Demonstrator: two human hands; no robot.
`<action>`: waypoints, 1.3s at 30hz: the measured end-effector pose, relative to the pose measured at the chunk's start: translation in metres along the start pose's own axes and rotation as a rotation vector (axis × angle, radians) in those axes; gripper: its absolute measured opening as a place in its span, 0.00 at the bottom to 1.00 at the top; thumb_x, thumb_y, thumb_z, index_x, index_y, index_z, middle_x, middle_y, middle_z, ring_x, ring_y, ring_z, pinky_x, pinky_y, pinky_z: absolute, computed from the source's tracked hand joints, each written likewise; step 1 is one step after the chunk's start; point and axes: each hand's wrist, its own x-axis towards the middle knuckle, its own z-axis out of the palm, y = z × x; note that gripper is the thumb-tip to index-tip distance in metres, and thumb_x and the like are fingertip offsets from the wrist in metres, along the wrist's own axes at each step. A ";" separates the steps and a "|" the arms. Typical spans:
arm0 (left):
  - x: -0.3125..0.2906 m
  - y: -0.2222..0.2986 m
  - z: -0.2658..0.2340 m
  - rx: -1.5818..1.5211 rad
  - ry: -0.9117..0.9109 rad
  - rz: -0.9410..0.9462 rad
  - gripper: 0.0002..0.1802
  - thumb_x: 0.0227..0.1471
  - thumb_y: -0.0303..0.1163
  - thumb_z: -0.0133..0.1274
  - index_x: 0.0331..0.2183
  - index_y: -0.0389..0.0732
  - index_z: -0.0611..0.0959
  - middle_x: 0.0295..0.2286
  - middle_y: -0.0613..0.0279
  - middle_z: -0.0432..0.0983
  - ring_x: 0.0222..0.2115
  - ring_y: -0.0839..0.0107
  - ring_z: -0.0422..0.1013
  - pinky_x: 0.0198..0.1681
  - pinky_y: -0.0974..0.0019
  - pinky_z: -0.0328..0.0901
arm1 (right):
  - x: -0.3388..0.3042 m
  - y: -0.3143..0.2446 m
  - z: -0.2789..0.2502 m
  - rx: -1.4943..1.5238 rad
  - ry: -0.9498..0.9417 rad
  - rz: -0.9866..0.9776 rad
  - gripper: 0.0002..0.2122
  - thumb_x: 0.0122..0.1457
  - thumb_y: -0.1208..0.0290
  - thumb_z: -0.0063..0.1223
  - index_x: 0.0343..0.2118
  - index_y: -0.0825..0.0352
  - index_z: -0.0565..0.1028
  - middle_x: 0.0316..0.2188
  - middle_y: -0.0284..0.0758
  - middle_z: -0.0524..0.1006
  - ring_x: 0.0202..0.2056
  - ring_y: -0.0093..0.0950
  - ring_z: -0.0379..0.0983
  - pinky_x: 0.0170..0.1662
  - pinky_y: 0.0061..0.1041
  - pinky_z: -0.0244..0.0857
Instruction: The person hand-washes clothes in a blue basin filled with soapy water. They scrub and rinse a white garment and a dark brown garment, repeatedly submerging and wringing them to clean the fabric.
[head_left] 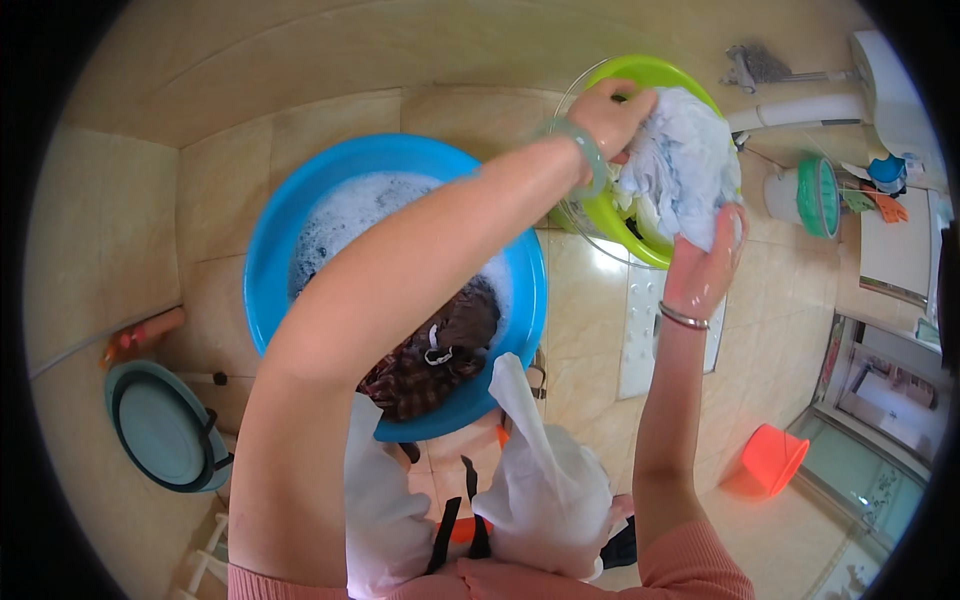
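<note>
Cloth held in two hands over a basin, seen from above. The white cloth (690,150), bunched into a loose mass, lies at the upper right of the frame, largely within the outline of the lime basin (652,70); this position probably lets any drips fall into the vessel. The left hand (612,120) has its fingers bent and clamped on the upper left edge of the cloth. The right hand (705,268) has its lower end clamped between thumb and fingers, some of which are hidden. Gripping opposite ends seems to spread the load and keep the bundle from sagging.

At centre left, the blue tub (375,150) holds white suds (345,215) and dark clothes (425,385), its high wall apparently containing the foam. The left forearm passes above it, so part of its contents is hidden. The tub's place close before the person's knees presumably keeps it within easy reach. An orange bucket (772,460) stands at the lower right; stacked basins (165,430) occupy the lower left.
</note>
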 end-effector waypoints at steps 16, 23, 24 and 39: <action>-0.118 -0.209 -0.130 0.807 -0.046 -0.037 0.29 0.48 0.37 0.60 0.53 0.44 0.74 0.48 0.50 0.71 0.47 0.58 0.69 0.50 0.58 0.65 | 0.014 0.054 0.003 -1.162 -0.464 -0.351 0.09 0.59 0.74 0.48 0.41 0.63 0.78 0.54 0.37 0.72 0.54 0.40 0.66 0.56 0.37 0.59; -0.173 -0.251 -0.111 1.402 -0.123 0.045 0.24 0.46 0.46 0.62 0.45 0.49 0.77 0.50 0.57 0.68 0.49 0.58 0.67 0.49 0.58 0.63 | -0.059 0.040 0.054 -1.377 -0.388 -0.879 0.10 0.52 0.79 0.57 0.38 0.63 0.78 0.44 0.37 0.76 0.47 0.37 0.71 0.51 0.30 0.63; -0.173 -0.253 -0.112 1.388 -0.133 0.041 0.19 0.47 0.43 0.62 0.41 0.48 0.79 0.48 0.59 0.70 0.47 0.60 0.69 0.47 0.60 0.64 | -0.070 0.053 0.051 -1.208 -0.466 -0.794 0.11 0.51 0.81 0.56 0.38 0.63 0.78 0.43 0.38 0.76 0.46 0.37 0.71 0.51 0.30 0.63; -0.237 -0.144 -0.208 0.025 0.502 0.122 0.03 0.60 0.28 0.50 0.33 0.40 0.73 0.28 0.71 0.72 0.31 0.83 0.67 0.35 0.78 0.62 | -0.125 0.125 0.068 -0.590 -0.998 0.340 0.16 0.48 0.83 0.56 0.42 0.75 0.71 0.41 0.35 0.73 0.40 0.24 0.68 0.47 0.22 0.63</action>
